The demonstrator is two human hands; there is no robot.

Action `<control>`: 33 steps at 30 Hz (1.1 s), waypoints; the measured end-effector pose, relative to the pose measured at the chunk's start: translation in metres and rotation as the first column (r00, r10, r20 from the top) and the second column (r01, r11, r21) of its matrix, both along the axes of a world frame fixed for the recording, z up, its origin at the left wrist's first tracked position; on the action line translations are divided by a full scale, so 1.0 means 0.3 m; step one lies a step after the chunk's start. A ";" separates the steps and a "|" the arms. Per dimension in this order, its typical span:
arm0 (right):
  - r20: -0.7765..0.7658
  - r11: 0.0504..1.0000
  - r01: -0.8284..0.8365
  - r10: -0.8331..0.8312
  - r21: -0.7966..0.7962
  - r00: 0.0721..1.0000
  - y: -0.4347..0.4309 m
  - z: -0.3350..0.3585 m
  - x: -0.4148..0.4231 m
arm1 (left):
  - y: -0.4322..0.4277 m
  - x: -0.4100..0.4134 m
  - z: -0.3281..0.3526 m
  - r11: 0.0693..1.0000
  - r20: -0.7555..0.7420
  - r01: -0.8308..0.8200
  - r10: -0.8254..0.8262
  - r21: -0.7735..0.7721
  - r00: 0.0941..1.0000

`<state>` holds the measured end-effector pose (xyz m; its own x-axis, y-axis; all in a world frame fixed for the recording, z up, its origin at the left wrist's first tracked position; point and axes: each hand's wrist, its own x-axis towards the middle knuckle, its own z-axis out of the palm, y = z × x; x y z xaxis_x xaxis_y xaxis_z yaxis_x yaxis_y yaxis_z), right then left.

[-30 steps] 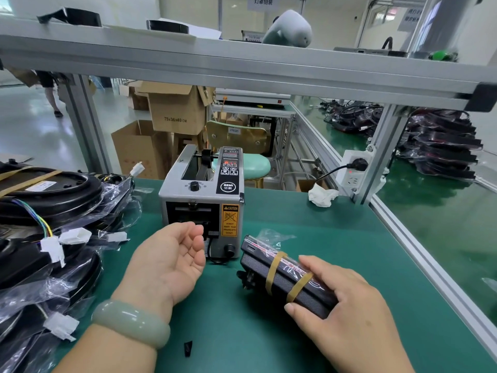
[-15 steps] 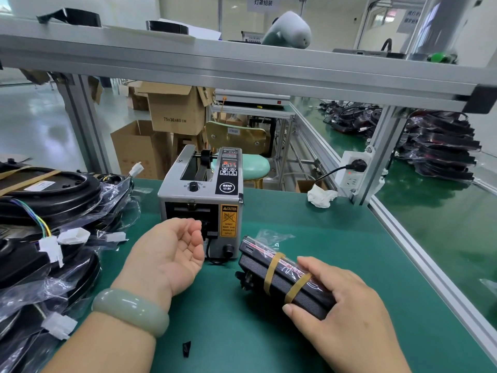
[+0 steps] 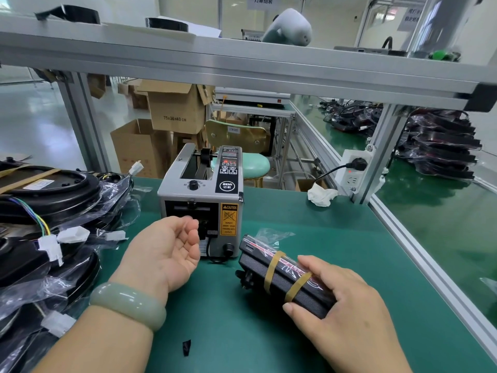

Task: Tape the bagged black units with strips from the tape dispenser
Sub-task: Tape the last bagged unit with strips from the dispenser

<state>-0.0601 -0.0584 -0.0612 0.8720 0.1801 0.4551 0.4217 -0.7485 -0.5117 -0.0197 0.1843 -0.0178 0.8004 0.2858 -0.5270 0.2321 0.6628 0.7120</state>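
Observation:
A grey tape dispenser [image 3: 200, 200] stands at the middle of the green mat, its outlet facing me. My left hand [image 3: 164, 251] lies palm up right in front of the outlet, fingers loosely curled and holding nothing; the fingertips reach the slot. To the right, a bagged black unit [image 3: 279, 273] with two tan tape strips across it lies tilted on the mat. My right hand [image 3: 347, 310] grips its near end, thumb on the front side and fingers over the top.
Several bagged round black units with wires and white connectors [image 3: 48, 232] are piled at the left. A small black scrap [image 3: 186, 347] lies near the front. A crumpled white tissue [image 3: 321, 195] and a power socket [image 3: 353, 168] sit at the back right. An aluminium rail [image 3: 430, 259] borders the mat.
My left hand has edged up and closer to the dispenser's outlet. The right hand and the black unit have stayed in place.

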 end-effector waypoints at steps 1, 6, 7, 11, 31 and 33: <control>0.002 1.000 0.000 0.000 -0.001 1.000 0.000 0.000 0.000 | 0.002 0.002 -0.001 1.000 -0.003 0.003 -0.003 0.010 1.000; 0.003 1.000 0.005 -0.005 -0.004 1.000 0.002 0.001 -0.001 | 0.008 0.020 -0.011 0.993 -0.048 0.001 0.004 0.114 0.999; 0.006 1.000 0.007 -0.007 -0.002 1.000 0.001 0.001 -0.001 | 0.008 0.027 -0.014 0.990 -0.060 -0.005 0.013 0.139 0.998; -0.001 1.000 0.002 -0.002 0.004 1.000 0.003 0.002 -0.003 | -0.004 0.051 -0.028 0.976 -0.062 -0.066 0.080 0.206 0.995; -0.004 1.000 0.002 -0.002 -0.013 1.000 0.006 0.007 -0.010 | -0.080 -0.082 -0.022 0.987 0.079 -0.031 0.018 0.157 0.997; 0.014 1.000 0.006 -0.005 -0.019 1.000 0.008 0.009 -0.011 | -0.113 -0.128 -0.030 0.973 0.138 0.013 -0.045 0.230 0.989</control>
